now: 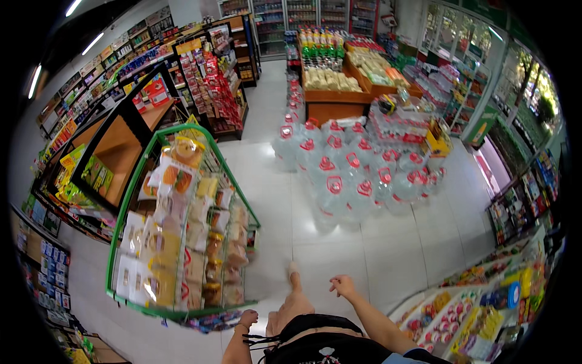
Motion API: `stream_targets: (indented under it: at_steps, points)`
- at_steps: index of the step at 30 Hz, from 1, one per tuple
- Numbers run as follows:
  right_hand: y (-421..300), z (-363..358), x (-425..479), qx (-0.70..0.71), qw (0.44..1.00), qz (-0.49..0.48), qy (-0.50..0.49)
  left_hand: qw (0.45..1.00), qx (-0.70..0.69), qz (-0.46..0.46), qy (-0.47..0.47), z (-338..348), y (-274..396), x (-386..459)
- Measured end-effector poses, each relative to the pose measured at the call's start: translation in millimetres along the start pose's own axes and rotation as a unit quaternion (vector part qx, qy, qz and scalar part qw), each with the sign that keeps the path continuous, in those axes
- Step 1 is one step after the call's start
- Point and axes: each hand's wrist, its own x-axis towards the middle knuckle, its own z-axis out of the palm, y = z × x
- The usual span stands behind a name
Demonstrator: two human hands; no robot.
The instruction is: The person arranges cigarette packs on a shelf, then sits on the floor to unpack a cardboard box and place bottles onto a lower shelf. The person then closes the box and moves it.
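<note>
My left hand (pixel 248 318) hangs low beside the bottom corner of a green-framed wire rack (pixel 251 207); its fingers look loosely curled, and whether they hold anything is unclear. Over the pale tiled floor (pixel 327 255), to the right of my forward foot, is my right hand (pixel 342 286), fingers partly bent and apart, with nothing in it. Packaged bread (pixel 159 245) fills the rack's tiers. Ahead on the floor stands a group of large clear water bottles (pixel 334 184) with red handles. A black bag (pixel 318 325) lies across my waist.
Wooden display bins (pixel 336 96) with packaged goods stand beyond the bottles. Snack shelves (pixel 209 86) and an empty-looking wooden counter (pixel 116 150) line the left. At lower right is a tiered candy display (pixel 448 314). Drinks coolers (pixel 300 18) stand at the back, glass doors (pixel 454 29) at upper right.
</note>
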Motion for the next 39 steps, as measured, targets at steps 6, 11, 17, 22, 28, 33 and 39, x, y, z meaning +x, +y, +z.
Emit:
stream_targets:
  at_steps: [6, 11, 17, 22, 28, 33, 39]
  points:
    - [13.0, -74.8, 164.9, -0.202, 0.979, 0.016, 0.024, 0.993, 0.010, 0.107, -0.042, -33.8, 211.4, 124.2]
    - [73.8, -146.2, 184.0, -0.214, 0.946, 0.203, 0.135, 0.938, 0.228, 0.214, -0.147, -84.5, 394.2, 187.8]
    - [80.9, -139.2, 181.7, -0.320, 0.879, 0.345, -0.085, 0.939, 0.155, 0.246, -0.183, -114.7, 539.2, 327.6]
    - [-19.2, -151.2, 348.1, -0.330, 0.889, 0.296, -0.114, 0.970, 0.097, 0.160, -0.154, -185.7, 642.5, 422.5]
    - [-165.3, -234.0, 684.6, -0.474, 0.876, 0.067, -0.051, 0.980, -0.065, 0.183, -0.035, -284.1, 713.2, 490.0]
    - [-403.6, -237.0, 938.7, -0.120, 0.992, -0.020, 0.030, 0.925, -0.366, 0.101, -0.031, -377.3, 720.4, 514.4]
    - [-538.7, -135.6, 1092.3, -0.262, 0.933, -0.239, 0.063, 0.900, -0.426, 0.010, 0.094, -482.4, 739.1, 573.3]
